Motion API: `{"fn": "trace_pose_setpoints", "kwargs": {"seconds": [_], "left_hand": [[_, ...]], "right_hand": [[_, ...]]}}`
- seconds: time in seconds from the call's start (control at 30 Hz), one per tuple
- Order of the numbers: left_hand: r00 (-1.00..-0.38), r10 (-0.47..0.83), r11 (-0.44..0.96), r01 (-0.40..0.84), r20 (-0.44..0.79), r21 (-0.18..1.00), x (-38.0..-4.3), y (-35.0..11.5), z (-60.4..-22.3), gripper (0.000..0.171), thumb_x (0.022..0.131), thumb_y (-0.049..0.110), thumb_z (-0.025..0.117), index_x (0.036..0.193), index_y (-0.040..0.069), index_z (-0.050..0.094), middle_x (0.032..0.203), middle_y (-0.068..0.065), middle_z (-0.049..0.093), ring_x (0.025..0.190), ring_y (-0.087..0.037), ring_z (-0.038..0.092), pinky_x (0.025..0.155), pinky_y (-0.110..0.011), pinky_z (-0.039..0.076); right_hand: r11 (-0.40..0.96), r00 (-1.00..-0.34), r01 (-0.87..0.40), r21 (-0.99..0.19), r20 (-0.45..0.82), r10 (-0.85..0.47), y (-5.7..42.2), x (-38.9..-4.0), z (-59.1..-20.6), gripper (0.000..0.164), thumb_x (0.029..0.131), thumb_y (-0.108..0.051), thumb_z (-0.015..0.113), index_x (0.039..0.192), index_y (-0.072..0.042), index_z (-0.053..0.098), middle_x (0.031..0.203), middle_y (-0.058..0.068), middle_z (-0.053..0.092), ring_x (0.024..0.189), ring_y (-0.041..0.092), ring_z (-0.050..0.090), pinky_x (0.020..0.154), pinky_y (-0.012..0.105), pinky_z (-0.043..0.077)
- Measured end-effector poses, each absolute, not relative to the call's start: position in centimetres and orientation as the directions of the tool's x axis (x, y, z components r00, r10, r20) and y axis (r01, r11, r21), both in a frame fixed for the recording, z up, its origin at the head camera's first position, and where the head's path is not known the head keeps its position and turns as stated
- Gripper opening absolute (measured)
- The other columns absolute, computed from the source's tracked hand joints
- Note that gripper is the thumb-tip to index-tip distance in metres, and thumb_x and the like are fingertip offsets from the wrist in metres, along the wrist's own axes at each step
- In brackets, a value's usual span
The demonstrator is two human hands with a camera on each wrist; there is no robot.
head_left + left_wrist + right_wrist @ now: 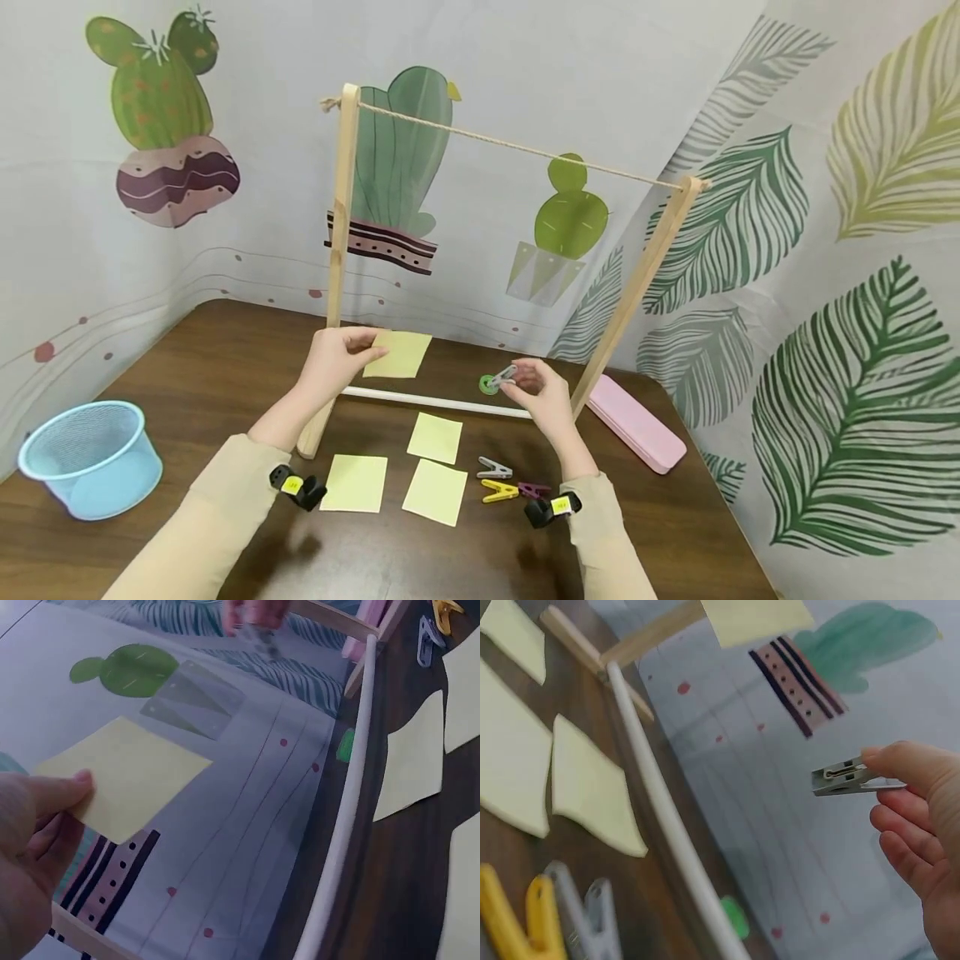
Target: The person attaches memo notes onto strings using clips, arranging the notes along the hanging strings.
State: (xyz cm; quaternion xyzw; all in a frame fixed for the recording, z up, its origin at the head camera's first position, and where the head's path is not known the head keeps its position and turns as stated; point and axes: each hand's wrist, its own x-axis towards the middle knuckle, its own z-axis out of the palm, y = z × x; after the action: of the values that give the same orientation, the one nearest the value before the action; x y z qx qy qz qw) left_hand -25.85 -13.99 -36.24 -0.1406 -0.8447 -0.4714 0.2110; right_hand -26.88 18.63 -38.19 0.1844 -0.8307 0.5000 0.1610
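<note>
My left hand point(335, 360) pinches a yellow sticky note point(401, 354) by its left edge, raised near the left post of a wooden frame point(341, 208). In my right hand point(545, 396) a grey clothespin point(847, 777) is pinched by its handle end, its nose pointing left toward the note. A twine line point(510, 144) runs between the tops of the posts, above both hands. Three more sticky notes point(355, 483) lie on the table. Beside them are a grey clothespin point(495, 467), a yellow clothespin point(499, 491) and a purple clothespin point(533, 490).
A blue mesh basket point(90, 458) stands at the table's left. The pink case point(637, 423) lies right of the frame's right post. Low between the posts runs a white bar point(438, 402), with a green roll point(488, 384) behind it. Patterned cloth point(480, 250) hangs at the back.
</note>
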Motion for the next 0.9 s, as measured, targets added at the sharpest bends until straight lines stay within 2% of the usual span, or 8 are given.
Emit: {"fn": "trace_pose_setpoints", "kwargs": {"seconds": [0.1,0.17,0.27,0.33,0.37,0.5,0.57,0.9], "left_hand": [[-0.844,0.016,0.527,0.463,0.536,0.713,-26.3,-14.0,-35.1,0.027,0.086,0.011,0.075,0.11,-0.002,0.073,0.103,-0.019,0.073,0.09,-0.034,0.072,0.076,-0.048,0.058],[-0.828,0.011,0.54,0.477,0.561,0.693,-26.6,-14.0,-34.3,0.028,0.086,0.012,0.075,0.111,-0.002,0.072,0.103,-0.02,0.073,0.089,-0.034,0.073,0.075,-0.048,0.058],[-0.805,0.013,0.567,0.494,0.593,0.659,-27.1,-14.0,-33.3,0.028,0.087,0.012,0.074,0.111,-0.002,0.072,0.101,-0.021,0.073,0.086,-0.035,0.073,0.075,-0.049,0.057],[-0.791,0.013,0.59,0.5,0.611,0.634,-27.4,-14.1,-32.5,0.028,0.087,0.013,0.074,0.111,-0.001,0.072,0.1,-0.021,0.073,0.084,-0.035,0.073,0.089,-0.051,0.053],[-0.784,0.014,0.598,0.504,0.62,0.623,-27.5,-14.1,-32.1,0.028,0.087,0.013,0.074,0.111,-0.002,0.072,0.099,-0.021,0.073,0.083,-0.036,0.073,0.089,-0.052,0.052],[-0.744,0.017,0.611,0.536,0.668,0.582,-28.0,-14.0,-30.2,0.028,0.087,0.012,0.074,0.11,-0.002,0.072,0.096,-0.021,0.074,0.079,-0.035,0.073,0.086,-0.051,0.053],[-0.721,0.017,0.61,0.556,0.692,0.564,-28.1,-13.8,-29.1,0.026,0.086,0.011,0.075,0.109,-0.003,0.073,0.095,-0.021,0.074,0.078,-0.034,0.073,0.072,-0.048,0.058],[-0.667,0.003,0.605,0.594,0.745,0.53,-28.8,-13.4,-23.5,0.024,0.086,0.009,0.075,0.107,-0.003,0.073,0.094,-0.021,0.074,0.079,-0.033,0.073,0.073,-0.043,0.058]], "right_hand": [[0.416,-0.882,-0.468,-0.78,0.441,-0.165,17.7,-26.8,-36.0,0.036,0.082,-0.001,0.076,0.114,0.008,0.062,0.099,0.024,0.069,0.089,0.021,0.067,0.082,0.029,0.055],[0.412,-0.883,-0.469,-0.781,0.433,-0.183,16.9,-26.7,-34.4,0.036,0.084,0.0,0.074,0.116,0.009,0.062,0.101,0.026,0.069,0.092,0.028,0.067,0.084,0.031,0.055],[0.396,-0.867,-0.498,-0.771,0.454,-0.206,16.2,-27.8,-33.5,0.036,0.084,-0.002,0.075,0.117,0.005,0.063,0.103,0.024,0.069,0.095,0.029,0.068,0.085,0.029,0.055],[0.377,-0.852,-0.524,-0.764,0.473,-0.226,15.8,-28.6,-33.0,0.036,0.084,-0.003,0.075,0.118,0.004,0.063,0.104,0.022,0.069,0.096,0.028,0.068,0.087,0.029,0.055],[0.362,-0.844,-0.537,-0.762,0.483,-0.235,15.5,-29.1,-32.6,0.037,0.084,-0.003,0.076,0.118,0.004,0.063,0.104,0.022,0.069,0.097,0.028,0.068,0.089,0.029,0.055],[0.312,-0.811,-0.583,-0.75,0.516,-0.275,14.2,-29.8,-30.0,0.039,0.083,0.0,0.075,0.118,0.007,0.061,0.107,0.023,0.069,0.099,0.028,0.069,0.091,0.031,0.055],[0.289,-0.799,-0.598,-0.748,0.526,-0.291,13.5,-30.0,-28.3,0.039,0.082,0.002,0.075,0.118,0.007,0.06,0.108,0.024,0.069,0.099,0.028,0.069,0.09,0.03,0.055],[0.242,-0.695,-0.711,-0.661,0.607,-0.385,10.0,-30.3,-20.2,0.039,0.085,0.001,0.072,0.122,0.006,0.059,0.114,0.022,0.067,0.104,0.028,0.067,0.092,0.026,0.053]]}}
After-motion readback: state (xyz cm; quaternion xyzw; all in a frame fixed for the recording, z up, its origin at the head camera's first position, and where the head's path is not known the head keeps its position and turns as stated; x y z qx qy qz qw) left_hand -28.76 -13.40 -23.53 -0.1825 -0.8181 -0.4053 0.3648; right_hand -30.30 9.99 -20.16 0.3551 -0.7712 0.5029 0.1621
